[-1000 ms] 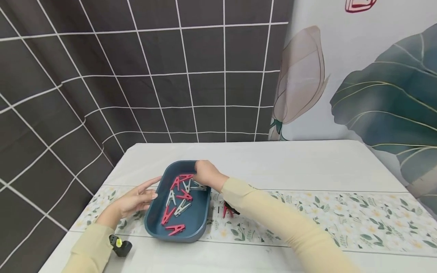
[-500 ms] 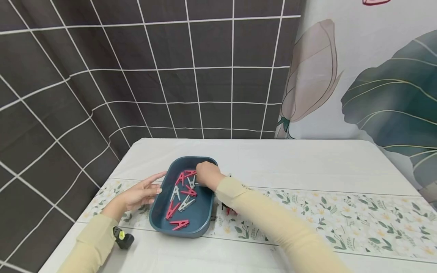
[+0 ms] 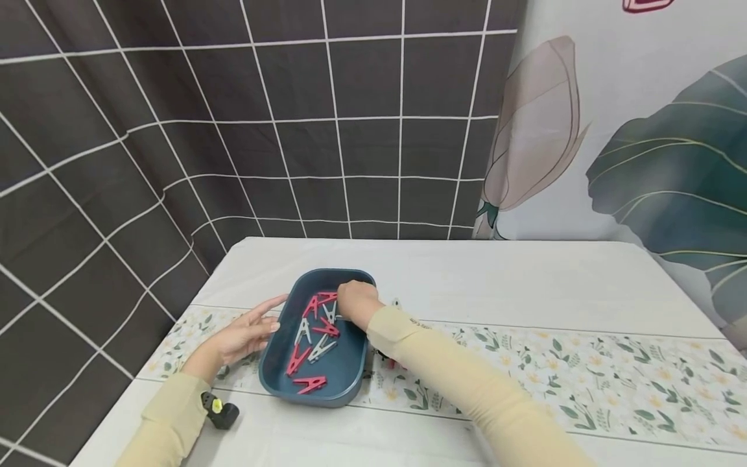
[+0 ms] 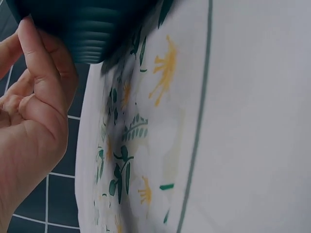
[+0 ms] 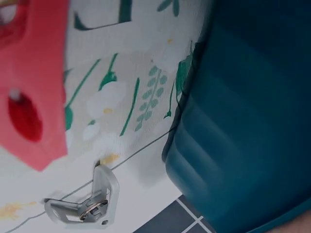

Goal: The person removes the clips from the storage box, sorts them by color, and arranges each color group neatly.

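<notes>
A blue rectangular basin (image 3: 270,373) with rounded corners holds several clothespins, some red (image 3: 310,384) and some pale grey (image 3: 321,349). My left hand (image 3: 236,338) is at the basin's left side, its fingers loosely extended. In the left wrist view its fingertips touch the basin's dark ribbed wall (image 4: 90,36). My right hand (image 3: 357,302) reaches over the right rim into the far right corner. Its fingers point down and are hidden behind the back of the hand, so whether they pinch anything does not show.
Right of the basin, partly under my right forearm, lie more clothespins: a red one (image 5: 39,92) close to the right wrist camera and a grey one (image 5: 90,201) on the floral cloth (image 3: 525,363). A dark gridded curtain (image 3: 362,149) hangs behind the table.
The head view has shifted, moving basin and hands slightly rightward in the picture. My right hand has settled over the grey clothespin at the far right corner, now mostly covered. The left hand stays put.
</notes>
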Demonstrator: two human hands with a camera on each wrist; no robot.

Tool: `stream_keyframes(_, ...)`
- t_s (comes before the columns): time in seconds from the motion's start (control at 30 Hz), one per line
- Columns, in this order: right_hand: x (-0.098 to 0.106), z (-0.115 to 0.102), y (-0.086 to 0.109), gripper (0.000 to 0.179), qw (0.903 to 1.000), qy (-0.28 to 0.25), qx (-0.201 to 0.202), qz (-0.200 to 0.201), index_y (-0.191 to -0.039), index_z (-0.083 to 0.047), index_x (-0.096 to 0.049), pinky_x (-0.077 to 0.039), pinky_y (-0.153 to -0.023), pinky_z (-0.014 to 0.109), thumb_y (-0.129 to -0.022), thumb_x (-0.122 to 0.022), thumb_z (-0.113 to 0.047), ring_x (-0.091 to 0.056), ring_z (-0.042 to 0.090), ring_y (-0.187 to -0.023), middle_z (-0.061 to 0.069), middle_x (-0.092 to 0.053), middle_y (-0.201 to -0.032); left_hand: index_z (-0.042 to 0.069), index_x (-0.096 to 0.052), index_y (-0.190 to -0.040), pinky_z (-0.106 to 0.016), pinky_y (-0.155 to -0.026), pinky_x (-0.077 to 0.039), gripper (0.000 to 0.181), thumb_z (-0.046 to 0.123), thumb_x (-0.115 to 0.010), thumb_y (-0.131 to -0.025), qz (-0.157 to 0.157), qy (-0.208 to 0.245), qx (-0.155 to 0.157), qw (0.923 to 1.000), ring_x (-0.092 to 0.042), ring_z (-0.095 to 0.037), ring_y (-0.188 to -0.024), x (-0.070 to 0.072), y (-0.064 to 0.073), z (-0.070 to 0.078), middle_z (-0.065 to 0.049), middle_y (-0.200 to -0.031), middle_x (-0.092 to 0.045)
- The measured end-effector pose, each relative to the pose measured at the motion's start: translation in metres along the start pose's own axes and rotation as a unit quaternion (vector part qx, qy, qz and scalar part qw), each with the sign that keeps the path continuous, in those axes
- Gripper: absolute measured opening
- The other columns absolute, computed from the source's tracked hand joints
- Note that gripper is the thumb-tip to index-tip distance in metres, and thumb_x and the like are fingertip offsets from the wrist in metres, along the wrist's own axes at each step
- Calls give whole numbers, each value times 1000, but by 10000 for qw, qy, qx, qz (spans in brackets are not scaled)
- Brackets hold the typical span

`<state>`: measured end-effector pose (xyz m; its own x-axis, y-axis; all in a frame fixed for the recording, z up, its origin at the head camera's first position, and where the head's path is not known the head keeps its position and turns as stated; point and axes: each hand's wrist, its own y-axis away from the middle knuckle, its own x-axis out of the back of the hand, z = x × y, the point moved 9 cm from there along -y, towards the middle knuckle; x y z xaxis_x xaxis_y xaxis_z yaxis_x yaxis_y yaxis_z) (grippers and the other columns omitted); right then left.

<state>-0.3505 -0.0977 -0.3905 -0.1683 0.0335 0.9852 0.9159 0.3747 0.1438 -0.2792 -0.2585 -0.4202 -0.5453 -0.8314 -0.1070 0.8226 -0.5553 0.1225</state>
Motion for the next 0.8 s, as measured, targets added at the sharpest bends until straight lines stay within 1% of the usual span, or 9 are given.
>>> stream_keyframes(0.13,-1,-1,1,16,9999,114,75,39,-84,-12,-70,-48,-49,28,-93,-58,-20,-49,13,-55,3,-63,-71,20,-16,-153,-15,-68,-54,61,1,-40,-100,76,-55,19,10000,-59,0,-77,1,0,-1,4,-108,-60)
stream_keyframes(0.3,-1,-3,-1,14,9996,44,212,168,-81,-13,-69,-46,-48,29,-91,-61,-19,-48,14,-55,3,-62,-69,19,-15,-153,-16,-68,-55,62,0,-40,-100,75,-1,-27,10000,-60,-1,-79,1,1,-1,4,-109,-61)
stream_keyframes(0.37,-2,-2,-1,11,9994,-39,253,249,-83,-13,-69,-46,-47,29,-90,-62,-17,-49,14,-55,3,-62,-70,21,-18,-153,-17,-70,-55,61,0,-40,-100,63,55,-35,10000,-61,-2,-81,0,0,-1,4,-108,-62)
stream_keyframes(0.47,0,-2,-1,8,9985,-140,327,412,-89,-11,-69,-48,-49,30,-89,-63,-17,-51,14,-57,4,-64,-74,25,-24,-151,-19,-72,-56,60,-1,-41,-100,128,135,-23,9998,-62,-2,-82,1,1,-2,6,-101,-62)
stream_keyframes(0.57,2,-1,0,11,9979,-207,354,505,-96,-9,-67,-51,-52,31,-89,-62,-17,-55,15,-60,5,-65,-79,26,-27,-149,-17,-69,-56,59,0,-43,-99,210,144,15,9997,-61,-1,-80,2,1,-3,9,-92,-60)
stream_keyframes(0.6,2,0,0,11,9977,-236,331,533,-96,-9,-67,-52,-52,31,-90,-62,-17,-56,15,-61,6,-66,-79,26,-27,-149,-17,-69,-56,59,1,-44,-99,226,126,30,9997,-61,0,-80,2,0,-3,9,-90,-59)
stream_keyframes(0.67,4,1,1,9,9974,-290,287,589,-94,-9,-67,-51,-51,32,-90,-62,-16,-55,16,-60,6,-65,-78,26,-27,-149,-17,-69,-56,59,2,-46,-99,245,65,69,9997,-61,-1,-81,2,0,-3,8,-92,-59)
stream_keyframes(0.8,8,-2,2,9,9962,-389,378,684,-84,-11,-68,-46,-46,30,-89,-61,-13,-51,14,-56,5,-64,-74,28,-26,-149,-21,-75,-57,59,2,-44,-99,208,-40,133,9997,-64,-4,-90,2,1,-3,3,-106,-60)
